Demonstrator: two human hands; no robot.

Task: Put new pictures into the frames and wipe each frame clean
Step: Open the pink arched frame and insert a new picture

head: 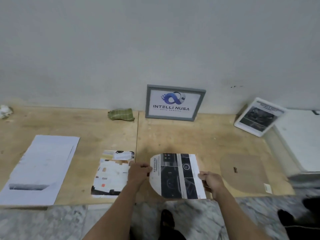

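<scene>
A printed picture [176, 175] with dark car-interior images and the word ADVANCED hangs just above the wooden table's front edge. My left hand [139, 171] pinches its rounded left edge. My right hand [210, 181] grips its right edge. A grey frame [174, 103] holding an INTELLI NUSA logo print leans upright against the wall behind. A white frame [258, 116] with a dark picture leans at the back right. A brown backing board [245, 172] with rounded corners lies flat to the right of my hands. A folded green cloth [121, 114] lies by the wall.
A large white paper sheet [39, 168] lies at the left of the wooden table [207, 135]. Another printed picture [112, 173] lies beside my left hand. A crumpled white wad [5, 110] sits far left. A white surface [301, 135] borders the right. Marble floor and my foot show below.
</scene>
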